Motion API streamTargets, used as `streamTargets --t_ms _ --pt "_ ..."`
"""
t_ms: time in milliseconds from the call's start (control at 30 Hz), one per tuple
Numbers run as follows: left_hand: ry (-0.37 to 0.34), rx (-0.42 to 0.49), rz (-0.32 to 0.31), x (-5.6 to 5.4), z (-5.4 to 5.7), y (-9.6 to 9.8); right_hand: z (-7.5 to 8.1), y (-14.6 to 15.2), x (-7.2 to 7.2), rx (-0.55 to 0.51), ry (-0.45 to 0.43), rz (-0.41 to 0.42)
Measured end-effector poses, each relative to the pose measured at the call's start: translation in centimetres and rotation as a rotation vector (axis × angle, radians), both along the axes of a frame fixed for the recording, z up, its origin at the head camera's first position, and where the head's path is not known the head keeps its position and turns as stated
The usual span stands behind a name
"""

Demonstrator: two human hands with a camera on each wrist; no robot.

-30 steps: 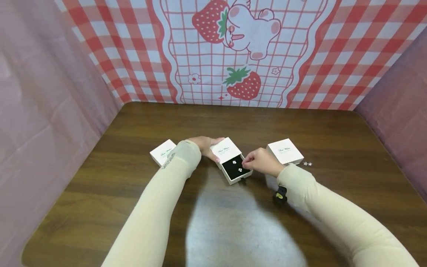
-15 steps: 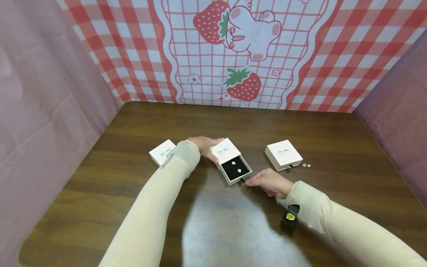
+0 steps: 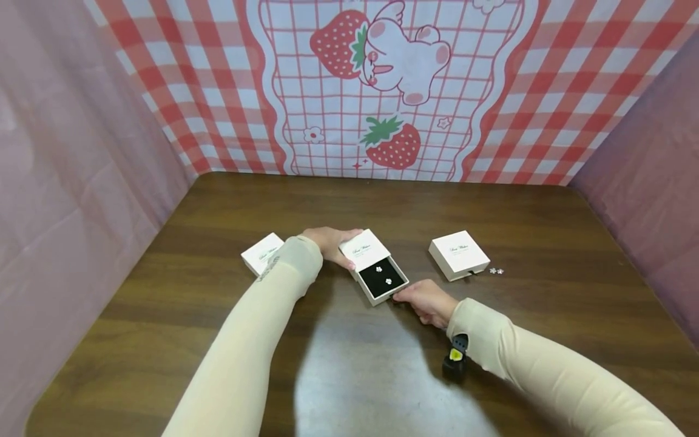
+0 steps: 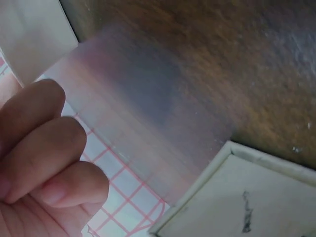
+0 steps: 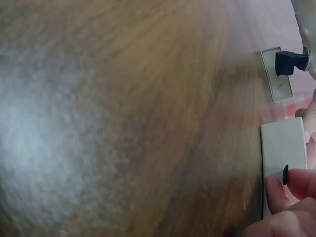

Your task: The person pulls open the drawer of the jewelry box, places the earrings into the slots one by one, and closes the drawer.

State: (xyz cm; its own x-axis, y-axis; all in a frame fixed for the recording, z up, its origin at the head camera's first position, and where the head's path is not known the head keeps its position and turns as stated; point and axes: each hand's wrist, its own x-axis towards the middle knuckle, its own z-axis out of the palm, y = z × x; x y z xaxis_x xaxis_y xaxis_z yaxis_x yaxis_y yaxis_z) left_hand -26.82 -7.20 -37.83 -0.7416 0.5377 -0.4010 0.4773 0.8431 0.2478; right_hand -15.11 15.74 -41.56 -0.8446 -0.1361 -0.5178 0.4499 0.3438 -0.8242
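Fingertips (image 5: pixel 302 183) of the right hand (image 3: pixel 428 301) are pinching the black tab (image 5: pixel 285 175) with hardly any gap, drawer (image 3: pixel 372 281) just beyond, while the left hand (image 3: pixel 330 244) is gripping the sleeve (image 3: pixel 364 249), so level, straight handling is probably sparing the flower studs (image 3: pixel 389 281)

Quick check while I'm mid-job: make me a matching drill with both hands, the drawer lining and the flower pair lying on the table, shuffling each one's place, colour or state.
Column 1
1. Left hand
2. Right hand
3. Drawer lining
4. Flower pair on the table

Column 2
A. Black, under two small flowers
B. Beside the rightmost box
C. At the black pull tab
D. Holding the middle box's cover

Right pairs: 1-D, 2-C, 3-A, 4-B
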Motion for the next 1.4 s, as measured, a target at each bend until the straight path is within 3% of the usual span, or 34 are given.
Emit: streamTargets --t_ms 500,1400 --pt "0.042 -0.072 0.062 0.19 -0.10 0.20 -0.44 -0.25 -0.37 -0.007 0.066 -0.077" --pt "0.034 -0.075 0.060 -0.01 0.22 0.43 -0.14 -0.70 -0.91 0.002 0.060 -0.079"
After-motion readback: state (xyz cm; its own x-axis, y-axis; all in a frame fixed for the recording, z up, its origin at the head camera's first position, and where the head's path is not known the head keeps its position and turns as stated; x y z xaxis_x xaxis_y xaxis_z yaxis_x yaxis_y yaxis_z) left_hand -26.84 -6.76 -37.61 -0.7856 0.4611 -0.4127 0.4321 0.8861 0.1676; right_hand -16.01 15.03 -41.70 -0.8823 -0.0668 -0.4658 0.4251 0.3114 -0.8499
